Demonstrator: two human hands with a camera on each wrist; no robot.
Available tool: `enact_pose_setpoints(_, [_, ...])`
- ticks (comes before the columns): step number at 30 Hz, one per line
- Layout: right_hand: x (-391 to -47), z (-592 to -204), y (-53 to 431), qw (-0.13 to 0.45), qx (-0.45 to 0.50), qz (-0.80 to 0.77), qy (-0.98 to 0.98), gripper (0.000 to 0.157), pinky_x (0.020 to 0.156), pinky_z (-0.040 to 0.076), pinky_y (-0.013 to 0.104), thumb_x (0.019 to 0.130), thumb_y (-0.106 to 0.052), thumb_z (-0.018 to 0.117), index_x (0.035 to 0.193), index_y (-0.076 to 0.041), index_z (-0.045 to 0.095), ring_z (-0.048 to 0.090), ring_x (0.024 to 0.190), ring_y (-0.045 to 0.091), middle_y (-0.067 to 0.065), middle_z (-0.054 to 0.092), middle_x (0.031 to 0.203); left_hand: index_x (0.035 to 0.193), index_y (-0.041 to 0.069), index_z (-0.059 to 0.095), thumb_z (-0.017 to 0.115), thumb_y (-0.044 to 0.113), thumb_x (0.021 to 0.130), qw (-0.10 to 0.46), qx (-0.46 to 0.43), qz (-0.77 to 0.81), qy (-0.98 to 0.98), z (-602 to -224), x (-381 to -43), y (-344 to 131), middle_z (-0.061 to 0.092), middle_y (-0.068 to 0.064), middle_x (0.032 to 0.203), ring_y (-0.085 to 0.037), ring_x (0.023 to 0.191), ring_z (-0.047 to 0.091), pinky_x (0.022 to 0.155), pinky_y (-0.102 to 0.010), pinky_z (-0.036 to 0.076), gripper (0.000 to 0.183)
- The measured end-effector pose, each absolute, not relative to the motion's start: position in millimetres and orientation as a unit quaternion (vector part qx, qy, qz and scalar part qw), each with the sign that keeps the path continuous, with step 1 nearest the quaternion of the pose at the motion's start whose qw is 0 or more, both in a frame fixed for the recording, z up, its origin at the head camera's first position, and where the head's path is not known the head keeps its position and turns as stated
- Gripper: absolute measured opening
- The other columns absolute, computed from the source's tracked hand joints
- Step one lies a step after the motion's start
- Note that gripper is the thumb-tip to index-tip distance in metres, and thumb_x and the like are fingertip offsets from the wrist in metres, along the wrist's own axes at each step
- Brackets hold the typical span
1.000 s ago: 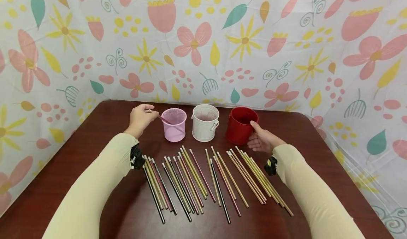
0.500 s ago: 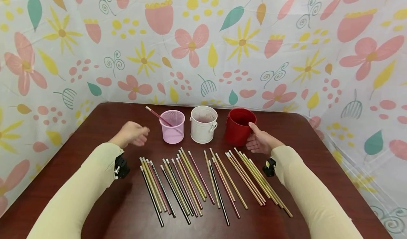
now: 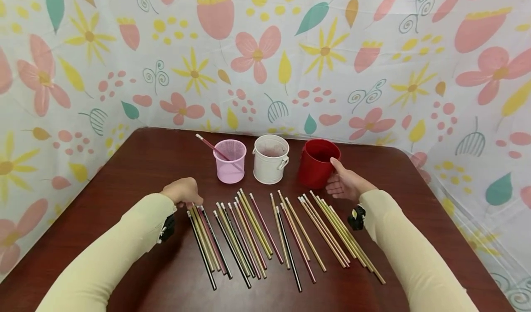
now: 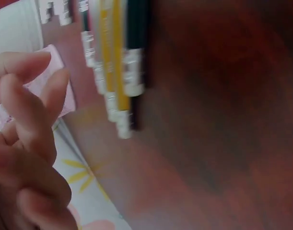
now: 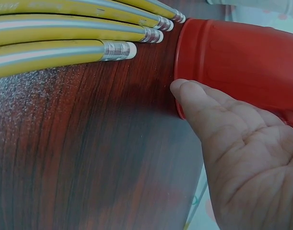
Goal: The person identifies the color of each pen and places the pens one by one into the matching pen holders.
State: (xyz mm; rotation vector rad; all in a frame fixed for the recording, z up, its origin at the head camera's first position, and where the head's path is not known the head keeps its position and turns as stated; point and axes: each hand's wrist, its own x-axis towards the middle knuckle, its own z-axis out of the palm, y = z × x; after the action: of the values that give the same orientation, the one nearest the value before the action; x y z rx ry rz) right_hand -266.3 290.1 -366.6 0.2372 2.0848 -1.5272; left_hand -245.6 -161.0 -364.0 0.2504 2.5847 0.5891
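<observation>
My left hand point(image 3: 183, 192) is over the eraser ends of the leftmost pencils point(image 3: 206, 243). In the left wrist view its fingers point(image 4: 29, 120) are loosely bent, with nothing between them, beside the white-capped pencil ends point(image 4: 120, 103). One dark red pencil point(image 3: 206, 141) leans in the pink mesh cup point(image 3: 230, 171), eraser end up. At the right, my right hand point(image 3: 348, 183) rests against the red bucket point(image 3: 315, 169), its thumb at the rim. In the right wrist view its straight fingers point(image 5: 199, 98) lie along the bucket's side, near its base.
Between the pink cup and the red bucket stands a white bucket point(image 3: 270, 162) with side handles. Several pencils point(image 3: 249, 238) in gold, black and dark red lie in loose groups across the brown table point(image 3: 157, 275). Yellow pencils point(image 5: 74, 28) lie near the red bucket. A flowered cloth point(image 3: 257, 95) hangs behind.
My left hand released the dark red pencil, which now leans in the pink cup, then moved back toward the leftmost pencils on the table. The right hand stayed at the red bucket.
</observation>
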Motion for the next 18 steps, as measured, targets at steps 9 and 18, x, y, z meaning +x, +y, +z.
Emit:
enact_pose_setpoints(9, [-265.6, -367.1, 290.1, 0.262, 0.087, -0.580, 0.766, 0.104, 0.108, 0.033, 0.048, 0.091, -0.071, 0.018, 0.141, 0.021, 0.014, 0.030, 0.133, 0.047, 0.038, 0.022, 0.146, 0.060, 0.006, 0.065, 0.063, 0.019, 0.087, 0.221, 0.089, 0.192, 0.952, -381.2, -241.4, -155.7, 0.052, 0.000, 0.049, -0.011, 0.045, 0.044, 0.046, -0.025, 0.033, 0.030])
enact_pose_setpoints(18, [-264.7, -368.0, 287.7, 0.261, 0.086, -0.586, 0.763, 0.102, 0.110, 0.030, 0.049, 0.092, -0.069, 0.018, 0.140, 0.021, 0.012, 0.025, 0.135, 0.048, 0.039, 0.019, 0.147, 0.064, 0.009, 0.064, 0.060, 0.024, 0.086, 0.201, 0.074, 0.180, 0.960, -389.5, -237.8, -147.5, 0.055, -0.001, 0.052, -0.014, 0.049, 0.049, 0.049, -0.028, 0.035, 0.027])
